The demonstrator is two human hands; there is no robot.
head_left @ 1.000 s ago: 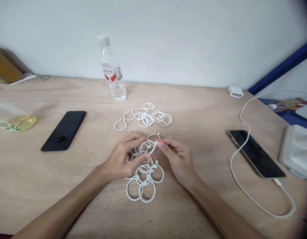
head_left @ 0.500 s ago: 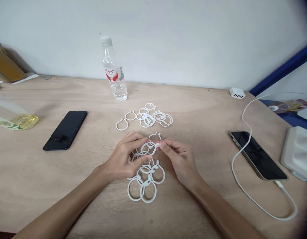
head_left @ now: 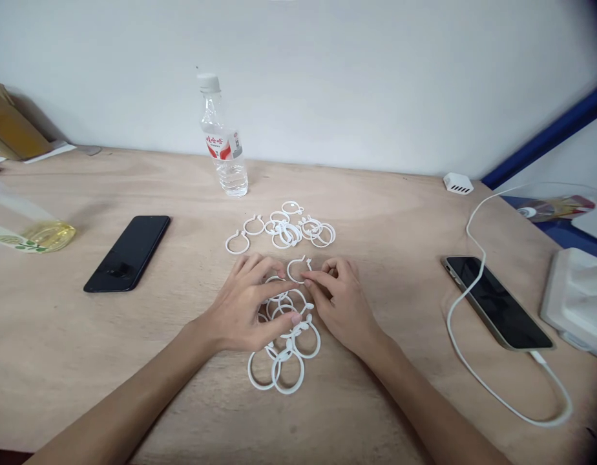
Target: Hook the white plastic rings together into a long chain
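Head view: open ring [head_left: 297,268] just past right hand [head_left: 342,305] fingertips (nearer than left hand [head_left: 247,310]), unpinched.

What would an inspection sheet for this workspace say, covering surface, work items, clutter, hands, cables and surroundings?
Surface: wooden table, bare patches between items.
Work items: linked white rings near both hands; open ring at the fingers; loose ring pile farther back.
Clutter: black phone; water bottle; oil bottle lying at left; white adapter; white tray.
Hands: left hand resting on the linked rings; right hand touching the open ring.
Cables: white cable plugged into charging phone.
Surroundings: white wall; blue frame at right.
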